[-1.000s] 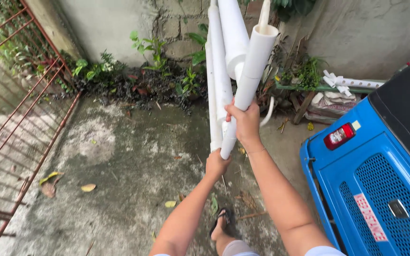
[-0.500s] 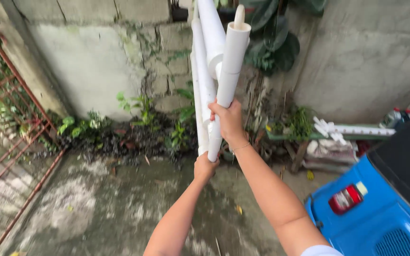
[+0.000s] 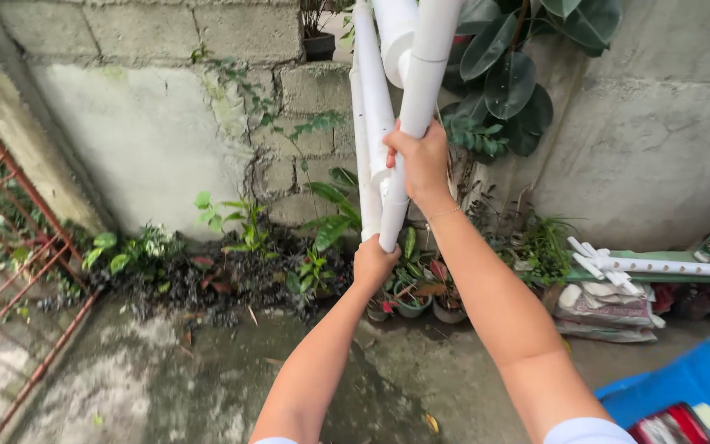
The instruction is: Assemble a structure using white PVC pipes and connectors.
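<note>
Right hand [image 3: 422,164] has its fingers clamped round the upright white pipes [image 3: 375,123]; left hand [image 3: 374,265], fingers curled, props their lower ends.

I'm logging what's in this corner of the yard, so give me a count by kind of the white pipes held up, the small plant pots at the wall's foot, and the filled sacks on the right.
White pipes held upright in the grip of both hands: 3
Small plant pots at the wall's foot: 3 visible
Filled sacks on the right: 2
Total: 8
</note>
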